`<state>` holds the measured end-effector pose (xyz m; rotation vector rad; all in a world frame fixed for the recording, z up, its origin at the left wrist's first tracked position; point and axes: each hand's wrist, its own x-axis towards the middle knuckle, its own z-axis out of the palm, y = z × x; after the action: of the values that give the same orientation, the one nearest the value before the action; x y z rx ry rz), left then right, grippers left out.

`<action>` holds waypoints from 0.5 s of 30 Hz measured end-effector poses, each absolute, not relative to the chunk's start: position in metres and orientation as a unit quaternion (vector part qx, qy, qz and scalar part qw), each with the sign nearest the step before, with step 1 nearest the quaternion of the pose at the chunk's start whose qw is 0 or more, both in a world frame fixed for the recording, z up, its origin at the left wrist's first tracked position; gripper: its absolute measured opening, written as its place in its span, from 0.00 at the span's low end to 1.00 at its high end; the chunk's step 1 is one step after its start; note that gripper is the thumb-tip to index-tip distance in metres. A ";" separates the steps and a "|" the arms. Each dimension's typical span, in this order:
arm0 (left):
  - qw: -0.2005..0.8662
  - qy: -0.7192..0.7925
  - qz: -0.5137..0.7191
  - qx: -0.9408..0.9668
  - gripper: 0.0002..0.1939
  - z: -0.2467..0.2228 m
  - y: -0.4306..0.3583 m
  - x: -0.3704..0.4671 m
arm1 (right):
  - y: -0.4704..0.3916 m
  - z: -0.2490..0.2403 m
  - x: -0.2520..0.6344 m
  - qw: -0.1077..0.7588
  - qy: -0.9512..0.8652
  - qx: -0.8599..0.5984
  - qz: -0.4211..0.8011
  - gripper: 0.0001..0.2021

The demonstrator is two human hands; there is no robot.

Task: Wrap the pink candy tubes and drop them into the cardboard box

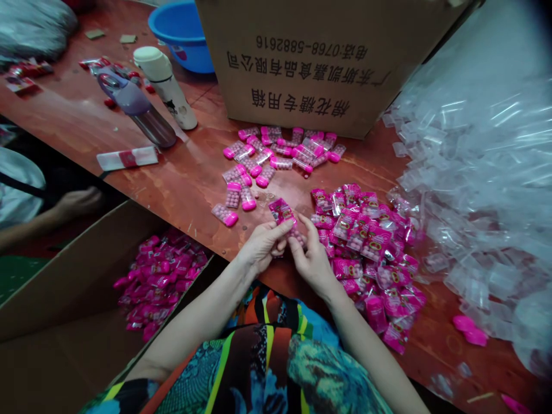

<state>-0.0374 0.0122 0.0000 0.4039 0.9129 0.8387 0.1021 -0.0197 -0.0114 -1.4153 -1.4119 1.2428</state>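
Note:
Between my two hands is a pink candy packet (282, 211) with printed wrapping and round pink candies showing at its lower end. My left hand (263, 244) is closed on its left side, thumb on top. My right hand (309, 253) pinches the lower right part, fingers behind it. To the right of my right hand lies a heap of similar pink candy packets (362, 230). Beyond my hands, small clear boxes (259, 161) with pink caps and pink candies inside are scattered on the red-brown table (198, 190).
A large cardboard carton (297, 63) stands at the back, a heap of clear plastic cases (487, 190) at right. An open box (77, 270) below left holds more pink packets. Two bottles (166, 86), a blue basin (179, 29) and another person's hand (80, 202) are at left.

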 end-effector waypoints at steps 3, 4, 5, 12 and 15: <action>0.789 0.432 0.387 0.205 0.19 0.001 0.008 -0.035 | -0.019 -0.010 0.100 0.404 -0.445 -0.502 0.621 0.31; 0.785 0.436 0.386 0.210 0.19 0.002 0.007 -0.034 | -0.019 -0.010 0.099 0.409 -0.427 -0.491 0.640 0.31; 0.781 0.440 0.386 0.216 0.19 0.002 0.005 -0.034 | -0.018 -0.011 0.099 0.414 -0.423 -0.486 0.643 0.32; 0.784 0.446 0.373 0.217 0.19 0.004 0.008 -0.035 | -0.015 -0.011 0.103 0.431 -0.426 -0.474 0.639 0.28; 0.798 0.429 0.377 0.191 0.19 0.004 0.014 -0.036 | -0.015 -0.009 0.102 0.432 -0.429 -0.472 0.638 0.27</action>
<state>-0.0361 0.0138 0.0038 0.4109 0.9206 0.8088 0.1024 -0.0153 -0.0086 -1.1768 -1.0688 1.5908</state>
